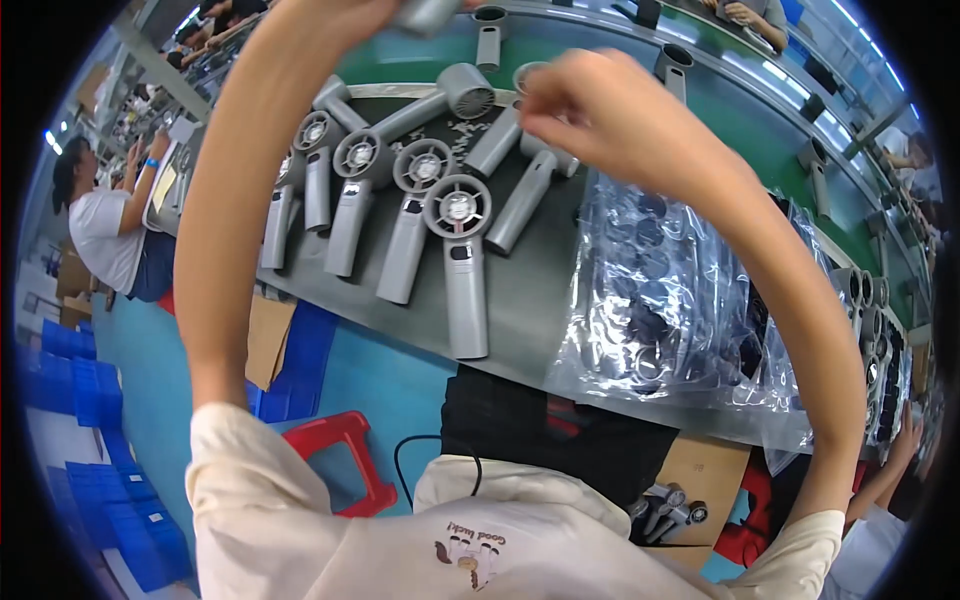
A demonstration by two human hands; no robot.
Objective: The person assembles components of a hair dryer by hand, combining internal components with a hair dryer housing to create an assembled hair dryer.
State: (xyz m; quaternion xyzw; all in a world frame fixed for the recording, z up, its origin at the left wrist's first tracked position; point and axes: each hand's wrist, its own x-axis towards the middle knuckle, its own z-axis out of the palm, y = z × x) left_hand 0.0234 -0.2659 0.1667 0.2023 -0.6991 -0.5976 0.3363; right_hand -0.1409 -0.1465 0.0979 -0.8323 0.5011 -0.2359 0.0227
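Note:
My left hand [352, 14] is raised at the upper edge, which cuts off most of its fingers. It is closed around a grey plastic piece [428, 16], only partly in view. My right hand [585, 100] hovers over the far side of the bench with its fingers bent together, slightly blurred; whatever they pinch is hidden. Behind its fingertips shows part of a round grey fan head [530, 76]. Below and between my arms lie several grey handheld fans, the nearest fan [466, 270] with its handle toward me. Another fan [522, 200] lies face down beside it.
Clear plastic bags [660, 300] holding dark round parts cover the bench's right side. Beyond the dark bench [350, 305] runs a green conveyor [620, 40] with upright fans. A cardboard box [700, 470] of fans and a red stool [350, 460] stand below. Co-workers sit left and right.

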